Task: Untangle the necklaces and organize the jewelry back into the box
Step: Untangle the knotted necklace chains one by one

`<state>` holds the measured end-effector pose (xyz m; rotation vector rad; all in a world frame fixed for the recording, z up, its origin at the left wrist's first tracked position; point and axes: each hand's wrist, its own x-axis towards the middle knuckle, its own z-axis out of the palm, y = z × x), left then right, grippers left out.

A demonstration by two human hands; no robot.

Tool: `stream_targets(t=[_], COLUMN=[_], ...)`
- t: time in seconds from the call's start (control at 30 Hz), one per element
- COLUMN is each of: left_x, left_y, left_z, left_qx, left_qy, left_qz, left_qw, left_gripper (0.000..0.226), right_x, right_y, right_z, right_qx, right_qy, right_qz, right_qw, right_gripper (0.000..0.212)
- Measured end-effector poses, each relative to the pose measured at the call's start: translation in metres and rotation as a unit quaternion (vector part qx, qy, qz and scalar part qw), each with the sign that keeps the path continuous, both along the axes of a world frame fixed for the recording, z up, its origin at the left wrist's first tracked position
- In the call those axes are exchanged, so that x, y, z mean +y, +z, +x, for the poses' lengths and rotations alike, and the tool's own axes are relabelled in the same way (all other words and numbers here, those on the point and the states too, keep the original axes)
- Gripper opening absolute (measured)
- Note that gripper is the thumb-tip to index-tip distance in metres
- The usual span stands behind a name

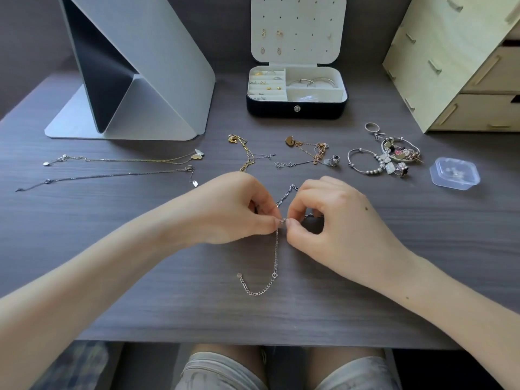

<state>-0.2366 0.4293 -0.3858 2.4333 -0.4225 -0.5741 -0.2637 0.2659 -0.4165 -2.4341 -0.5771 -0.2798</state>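
Looking down through the head camera, I see the left hand (233, 208) and right hand (337, 220) each pinching the silver chain (276, 249) between curled thumb and forefinger, its tail lying on the table (168, 277), the open jewelry box (267, 109) well beyond.

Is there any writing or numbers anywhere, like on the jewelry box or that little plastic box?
None can be read.
On the jewelry box: no words, only a plain snap button.
On the clear plastic case: no label.
On the wooden drawer unit: no markings.
On the silver chain pinched by the left hand and right hand: end tag too small to tell.
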Motion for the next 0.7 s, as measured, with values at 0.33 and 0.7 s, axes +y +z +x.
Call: stream_targets(t=[0.33,0.7], left_x=[0.0034,0.0047], left_y=[-0.0008,-0.0006], left_z=[-0.0016,-0.0046], left_qx=[0.024,0.027], left_qy=[0.0,0.01], left_qz=[-0.024,-0.049], left_qw=[0.999,0.998], left_gripper=[0.011,0.012], right_x=[-0.0069,-0.0066], right_y=[-0.0036,-0.0014], right_z=[-0.0031,-0.0047], right_qx=[0.045,0.061], right_qy=[-0.019,-0.004], right_qz=[0.026,0.033], right_qw=[0.998,0.998], right_gripper=[0.009,0.01])
